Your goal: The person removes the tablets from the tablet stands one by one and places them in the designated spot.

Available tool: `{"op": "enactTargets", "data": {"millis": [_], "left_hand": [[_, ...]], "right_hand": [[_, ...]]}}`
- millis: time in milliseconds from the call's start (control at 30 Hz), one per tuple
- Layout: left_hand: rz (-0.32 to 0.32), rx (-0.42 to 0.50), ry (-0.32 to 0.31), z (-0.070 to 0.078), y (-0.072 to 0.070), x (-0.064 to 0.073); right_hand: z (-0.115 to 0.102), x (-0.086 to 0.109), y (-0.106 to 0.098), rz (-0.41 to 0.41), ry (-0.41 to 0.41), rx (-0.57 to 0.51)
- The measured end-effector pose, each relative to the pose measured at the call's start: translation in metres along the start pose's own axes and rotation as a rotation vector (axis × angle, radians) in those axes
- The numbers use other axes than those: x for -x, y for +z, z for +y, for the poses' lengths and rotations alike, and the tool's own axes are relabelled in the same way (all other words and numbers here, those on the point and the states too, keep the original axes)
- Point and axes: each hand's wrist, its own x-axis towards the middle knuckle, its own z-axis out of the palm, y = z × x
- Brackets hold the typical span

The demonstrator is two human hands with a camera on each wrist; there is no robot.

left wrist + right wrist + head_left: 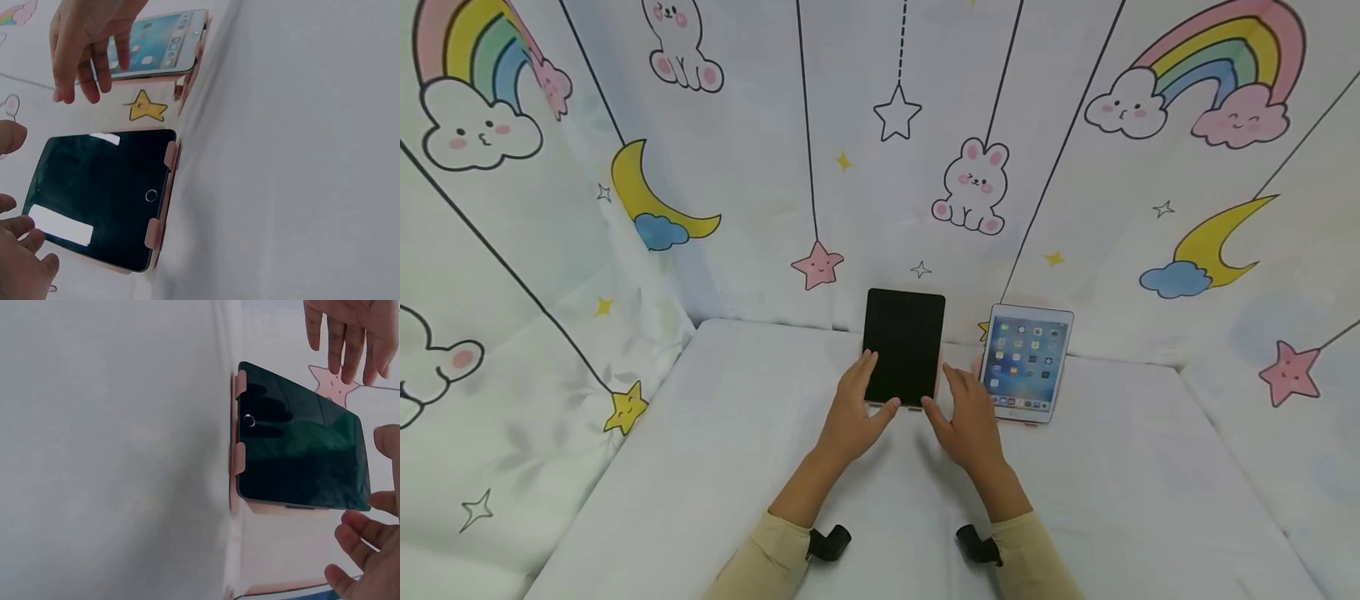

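Observation:
A tablet with a dark screen [904, 346] leans upright on a pink stand [170, 156], whose two lips catch its lower edge. My left hand [856, 417] is at its left side, fingers spread and thumb toward the lower edge. On the other side my right hand [970, 421] mirrors it, fingers loosely extended, between this tablet and a second one. Nothing is gripped in either palm. That second tablet, white-framed with a lit screen of app icons [1027, 360], stands tilted to the right on its own pink stand. In the right wrist view, fingertips are right by the dark tablet's edge.
White cloth [737, 467] covers the table. Close behind the tablets rises a fabric backdrop [760, 167] printed with rainbows, moons, stars and rabbits; it continues along both sides. Small black devices [829, 543] are worn at both wrists, beside beige sleeves [767, 558].

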Motion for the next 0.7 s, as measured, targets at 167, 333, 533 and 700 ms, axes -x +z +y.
{"op": "enactTargets", "data": {"millis": [167,333,533,700], "left_hand": [[0.080,0.161,-0.073,-0.008,-0.001,-0.015],[0.137,0.296,-0.095,-0.019,0.002,-0.027],[0.188,0.424,-0.163,-0.028,0.007,-0.031],[0.213,0.457,-0.222,-0.036,0.015,-0.031]], "right_hand": [[-0.002,-0.016,0.006,0.023,0.135,-0.181],[-0.002,-0.027,0.017,0.093,0.222,-0.335],[0.001,-0.033,0.030,0.131,0.365,-0.474],[0.006,-0.032,0.041,0.130,0.446,-0.539]]}}
